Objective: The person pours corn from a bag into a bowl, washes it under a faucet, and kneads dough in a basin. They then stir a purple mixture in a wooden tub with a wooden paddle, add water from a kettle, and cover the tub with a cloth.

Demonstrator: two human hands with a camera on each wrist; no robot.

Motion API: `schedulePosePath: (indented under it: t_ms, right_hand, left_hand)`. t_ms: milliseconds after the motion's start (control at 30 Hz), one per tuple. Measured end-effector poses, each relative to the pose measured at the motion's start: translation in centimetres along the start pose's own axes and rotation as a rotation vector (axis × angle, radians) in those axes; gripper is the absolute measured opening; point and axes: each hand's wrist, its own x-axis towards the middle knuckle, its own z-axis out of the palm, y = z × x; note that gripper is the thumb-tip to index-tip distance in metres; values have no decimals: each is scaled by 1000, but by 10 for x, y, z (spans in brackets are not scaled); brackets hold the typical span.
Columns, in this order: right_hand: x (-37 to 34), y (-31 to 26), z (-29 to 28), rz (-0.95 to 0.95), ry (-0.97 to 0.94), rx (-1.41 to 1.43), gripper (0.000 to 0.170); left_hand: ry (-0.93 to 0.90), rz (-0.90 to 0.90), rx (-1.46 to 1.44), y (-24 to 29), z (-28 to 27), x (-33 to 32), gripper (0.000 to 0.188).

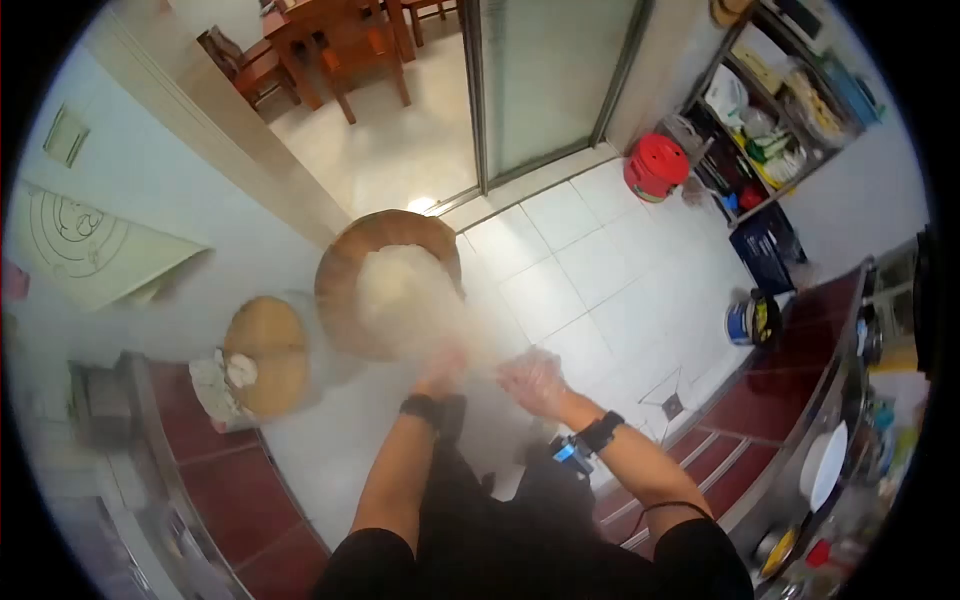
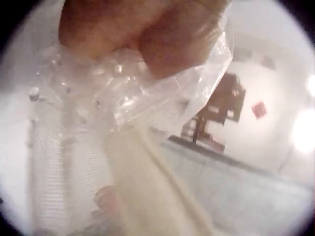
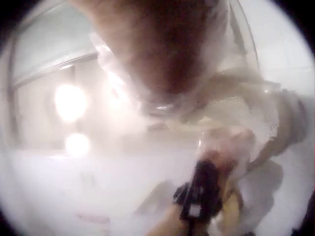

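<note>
From the head, haze blurred the middle: a round wooden tub [image 1: 340, 272], brown and thick-rimmed, stood beyond the hands, with pale cloth [image 1: 400, 290] bulging soft and rounded inside it and running out toward the person. There they were, both gripping it: the left hand [image 1: 440, 372] closed on the near edge, the right hand [image 1: 533, 382] bunched beside it in crinkled clear plastic. Off to the left, a flat round wooden board [image 1: 278, 350] carried a small lumpy white bundle [image 1: 240, 370].

Over to the left wrist, and what gloss! A film glove [image 2: 123, 93] wrinkled round the fingers, the cloth dropping below in a long creamy strip, fine ribbed weave alongside.

Right wrist: heavy blur, fingers pinching the pale edge, the other hand's black wristband [image 3: 199, 191] below.
</note>
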Motion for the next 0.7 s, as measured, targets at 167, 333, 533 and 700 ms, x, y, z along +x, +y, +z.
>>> schedulePosePath:
  t_ms: [167,333,533,700]
  right_hand:
    - [-1,43,-49,-62,-242,319,22]
    - [24,163,-17,31,-588,407,25]
    - [158,265,-36,-249,-519,167,31]
    - [266,257,-49,-211,-460,621,50]
  left_hand:
    - [498,-229,-448,60,57,51,24]
    - [865,-168,-147,112,112,58,35]
    - [568,261,869,89,180,132,54]
    - [311,60,1204,39,242,186,50]
